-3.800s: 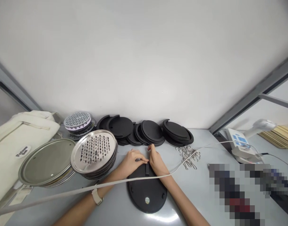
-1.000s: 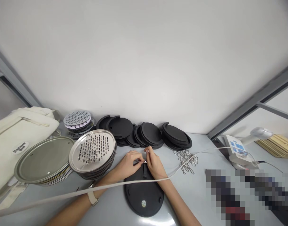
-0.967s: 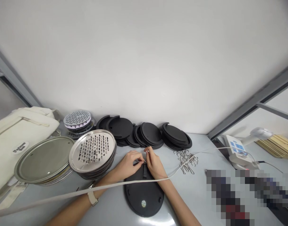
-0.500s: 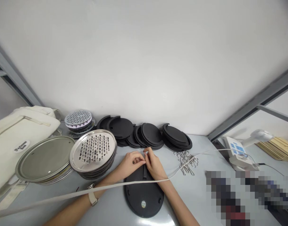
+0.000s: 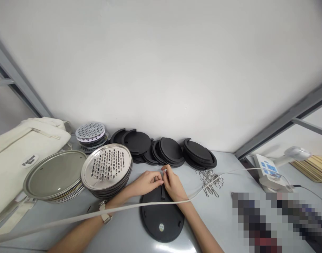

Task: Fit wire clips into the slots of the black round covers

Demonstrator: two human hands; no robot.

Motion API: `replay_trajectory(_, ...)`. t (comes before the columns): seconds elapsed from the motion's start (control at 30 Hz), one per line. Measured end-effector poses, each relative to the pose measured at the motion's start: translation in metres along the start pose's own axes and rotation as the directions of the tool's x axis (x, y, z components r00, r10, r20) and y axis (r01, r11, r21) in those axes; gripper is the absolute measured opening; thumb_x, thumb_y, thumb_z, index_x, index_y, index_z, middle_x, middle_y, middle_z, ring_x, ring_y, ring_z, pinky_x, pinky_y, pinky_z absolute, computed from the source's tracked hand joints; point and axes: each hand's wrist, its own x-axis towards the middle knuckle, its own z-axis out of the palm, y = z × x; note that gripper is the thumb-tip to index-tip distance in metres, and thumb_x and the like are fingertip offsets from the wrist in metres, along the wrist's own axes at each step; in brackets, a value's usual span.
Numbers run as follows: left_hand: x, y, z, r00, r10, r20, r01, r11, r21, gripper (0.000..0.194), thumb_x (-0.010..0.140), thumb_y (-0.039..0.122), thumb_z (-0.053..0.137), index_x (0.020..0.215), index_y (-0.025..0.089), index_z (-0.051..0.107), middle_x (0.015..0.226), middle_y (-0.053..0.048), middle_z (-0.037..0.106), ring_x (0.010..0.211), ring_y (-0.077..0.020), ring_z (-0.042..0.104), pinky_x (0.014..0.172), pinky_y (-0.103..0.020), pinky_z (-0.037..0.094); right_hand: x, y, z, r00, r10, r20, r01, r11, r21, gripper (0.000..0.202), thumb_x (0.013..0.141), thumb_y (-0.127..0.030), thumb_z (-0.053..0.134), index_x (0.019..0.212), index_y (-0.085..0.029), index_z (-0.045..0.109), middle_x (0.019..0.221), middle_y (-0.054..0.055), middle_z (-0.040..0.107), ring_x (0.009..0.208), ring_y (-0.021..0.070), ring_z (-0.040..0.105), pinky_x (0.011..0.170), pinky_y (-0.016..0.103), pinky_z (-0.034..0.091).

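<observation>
A round black plate [image 5: 162, 219] with a small oval sticker lies on the grey table in front of me. My left hand [image 5: 149, 181] is over its far left edge, fingertips pinched together. From the right, my right hand [image 5: 172, 181] meets it at the plate's far end, its fingers also closed. Whatever the fingertips hold is too small to make out. A short black strip [image 5: 163, 192] shows on the plate just below the fingers. A pile of metal clips [image 5: 210, 182] lies to the right of my right hand.
Stacked grater discs [image 5: 107, 168] and grey-green plates [image 5: 57, 174] stand at left beside a cream bag [image 5: 21, 151]. Black round pieces [image 5: 171, 150] line the wall. A white cable [image 5: 124, 208] crosses in front of my forearms. A white device [image 5: 273, 172] stands at right.
The view has shifted slightly, so the things on the table appear a little further right. My hands stay together at the plate's far end, with only slight finger movement.
</observation>
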Motion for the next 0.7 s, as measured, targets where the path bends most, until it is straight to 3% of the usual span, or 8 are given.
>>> replay_trajectory(0.13,0.001,0.002,0.004,1.0,0.021,-0.022,-0.02,0.999,0.029,0.022,0.087,0.033,0.05,0.076,0.016,0.058,0.065,0.001,0.058,0.061,-0.0122,0.052,0.055,-0.021,0.036,0.0,-0.003,-0.003,1.0,0.023,-0.012,-0.023,1.0,0.02,0.018,0.094,-0.026,0.027,0.097,-0.021,0.044,0.064,0.0,0.056,0.056,0.0176,0.058,0.057,0.025,0.042)
replay_trajectory(0.33,0.009,-0.001,0.004,0.999,-0.013,0.048,0.01,0.998,0.06,0.026,0.087,0.033,0.046,0.074,0.016,0.059,0.061,0.001,0.057,0.059,-0.0119,0.052,0.057,-0.021,0.037,-0.003,-0.006,-0.004,0.989,0.104,-0.104,-0.106,0.994,-0.018,0.027,0.098,-0.033,0.019,0.091,-0.022,0.043,0.064,0.0,0.056,0.056,0.0181,0.059,0.054,0.025,0.04)
replay_trajectory(0.53,0.015,-0.005,0.002,0.996,-0.042,0.084,0.037,0.998,0.057,0.025,0.085,0.03,0.045,0.072,0.015,0.059,0.062,0.001,0.057,0.059,-0.0116,0.051,0.053,-0.02,0.035,0.0,-0.006,-0.004,0.973,-0.043,-0.225,-0.016,0.967,-0.252,0.027,0.098,-0.027,0.019,0.089,-0.02,0.044,0.078,0.006,0.057,0.073,0.0201,0.057,0.067,0.03,0.043)
replay_trajectory(0.7,0.014,-0.009,0.004,0.997,-0.054,0.057,0.052,0.998,0.037,0.022,0.084,0.028,0.045,0.071,0.015,0.058,0.061,0.001,0.055,0.058,-0.0121,0.049,0.053,-0.021,0.034,0.003,-0.011,-0.006,0.982,-0.144,-0.123,0.112,0.966,-0.232,0.024,0.098,-0.025,0.023,0.1,-0.017,0.046,0.091,0.009,0.058,0.085,0.0198,0.057,0.077,0.032,0.044)
